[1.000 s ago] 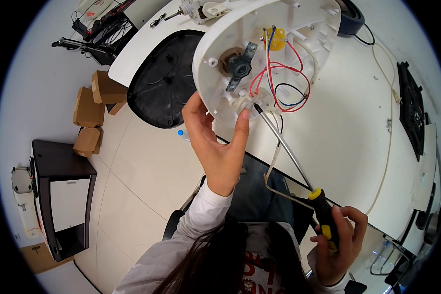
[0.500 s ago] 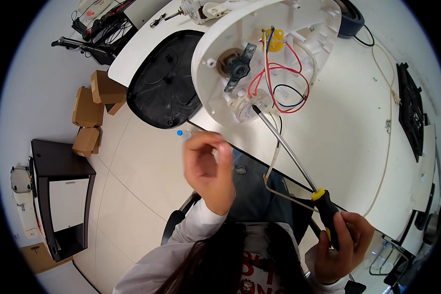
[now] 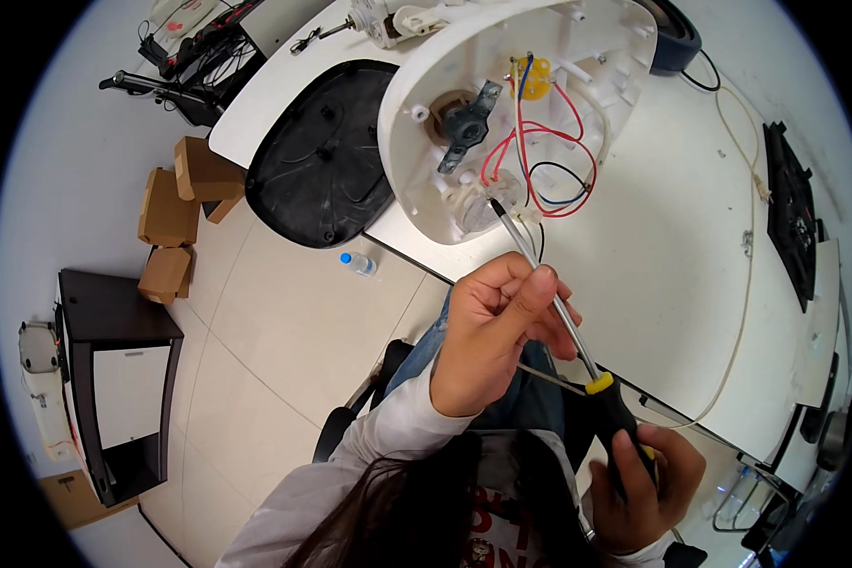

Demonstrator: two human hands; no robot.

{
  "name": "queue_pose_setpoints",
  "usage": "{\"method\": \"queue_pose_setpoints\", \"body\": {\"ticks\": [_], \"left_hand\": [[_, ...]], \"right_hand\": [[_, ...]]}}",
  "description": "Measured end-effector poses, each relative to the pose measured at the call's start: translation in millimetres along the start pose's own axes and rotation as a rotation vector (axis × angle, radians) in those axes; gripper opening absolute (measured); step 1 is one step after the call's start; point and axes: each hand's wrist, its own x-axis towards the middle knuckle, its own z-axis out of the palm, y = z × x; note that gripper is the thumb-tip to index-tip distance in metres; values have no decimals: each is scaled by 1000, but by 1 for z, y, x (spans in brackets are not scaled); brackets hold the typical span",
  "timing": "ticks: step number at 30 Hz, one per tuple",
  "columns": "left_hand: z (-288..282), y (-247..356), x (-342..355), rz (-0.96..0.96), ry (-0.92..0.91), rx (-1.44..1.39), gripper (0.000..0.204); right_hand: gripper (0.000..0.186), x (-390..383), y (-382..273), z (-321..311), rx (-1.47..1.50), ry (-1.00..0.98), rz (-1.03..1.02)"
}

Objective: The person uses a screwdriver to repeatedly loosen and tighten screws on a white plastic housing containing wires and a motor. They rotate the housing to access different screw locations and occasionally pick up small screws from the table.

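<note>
Right hand [image 3: 644, 478] clenched round screwdriver [image 3: 563, 317] handle, left hand [image 3: 492, 331] pinching its shaft, tip seated inside upturned white housing [image 3: 426, 142] on worktop [image 3: 672, 284] beside red wires [image 3: 540, 161]; likely to slip and nick wires if pushed off-axis.

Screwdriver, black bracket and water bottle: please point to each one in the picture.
screwdriver [image 3: 540, 273], head view, on the metal shaft.
black bracket [image 3: 468, 127], head view, on its middle.
water bottle [image 3: 359, 263], head view, on its clear body.
</note>
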Motion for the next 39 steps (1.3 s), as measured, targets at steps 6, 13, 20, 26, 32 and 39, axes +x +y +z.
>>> {"method": "queue_pose_setpoints", "body": {"ticks": [6,13,20,26,32,39], "left_hand": [[3,-2,0,-14,30,-54,25],[-3,-4,0,36,24,-124,23],[-4,-1,-1,-7,-47,-14,21],[-6,-3,-1,16,-42,23,20],[-9,-4,-2,37,-43,24,21],[-8,-2,-2,23,-37,33,22]], "right_hand": [[80,8,-5,8,815,132,564],[76,4,4,-1,1206,-166,755],[60,-14,21,-1,1062,-248,601],[65,-18,19,6,924,-206,557],[73,-13,4,9,959,-131,720],[74,-17,10,11,951,-145,667]]}}
